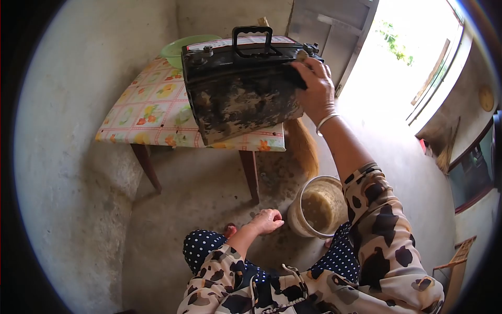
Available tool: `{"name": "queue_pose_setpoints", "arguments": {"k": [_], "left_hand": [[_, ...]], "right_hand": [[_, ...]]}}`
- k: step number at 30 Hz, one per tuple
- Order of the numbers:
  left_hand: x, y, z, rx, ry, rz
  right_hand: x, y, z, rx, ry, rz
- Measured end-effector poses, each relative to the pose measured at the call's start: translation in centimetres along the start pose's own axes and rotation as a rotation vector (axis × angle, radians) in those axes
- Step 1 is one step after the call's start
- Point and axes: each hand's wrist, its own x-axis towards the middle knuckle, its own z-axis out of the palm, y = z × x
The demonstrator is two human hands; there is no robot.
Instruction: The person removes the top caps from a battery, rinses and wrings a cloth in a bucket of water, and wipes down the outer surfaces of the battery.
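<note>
Battery (pixel 240 102) sitting on table (pixel 157 118); my right hand (pixel 316 89) gripping dark cloth (pixel 296 77) against it, left hand (pixel 267 221) hanging half-curled, empty-looking, beside bucket (pixel 299 215).

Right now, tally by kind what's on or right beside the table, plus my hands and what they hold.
Black battery: 1
Green basin: 1
Patterned table cover: 1
Bucket: 1
Straw broom: 1
Dark cloth or pad: 1
Left hand and right hand: 2
Total: 8
</note>
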Motion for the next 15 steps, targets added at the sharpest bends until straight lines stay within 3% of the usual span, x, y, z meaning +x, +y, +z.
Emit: {"name": "queue_pose_setpoints", "arguments": {"k": [4,5,6,8,11,15], "left_hand": [[0.3,-0.1,0.2,-0.019,-0.020,0.013],[0.5,-0.3,0.3,-0.017,-0.052,0.028],[0.7,-0.4,0.3,-0.004,-0.063,0.034],[0.5,-0.6,0.6,0.003,-0.090,-0.004],[0.2,-0.9,0.6,-0.016,-0.079,-0.013],[-0.2,-0.8,0.0,-0.035,-0.057,-0.035]], "right_hand": [[0.8,-2.2,0.6,-0.017,0.019,0.047],[0.8,-3.4,0.8,-0.029,-0.085,-0.009],[1.1,-4.7,1.2,0.011,-0.045,-0.108],[1.5,-5.3,1.7,0.143,-0.089,-0.014],[1.3,-3.3,1.5,0.089,-0.037,-0.078],[0.5,1.8,0.2,-0.035,0.041,0.126]]}}
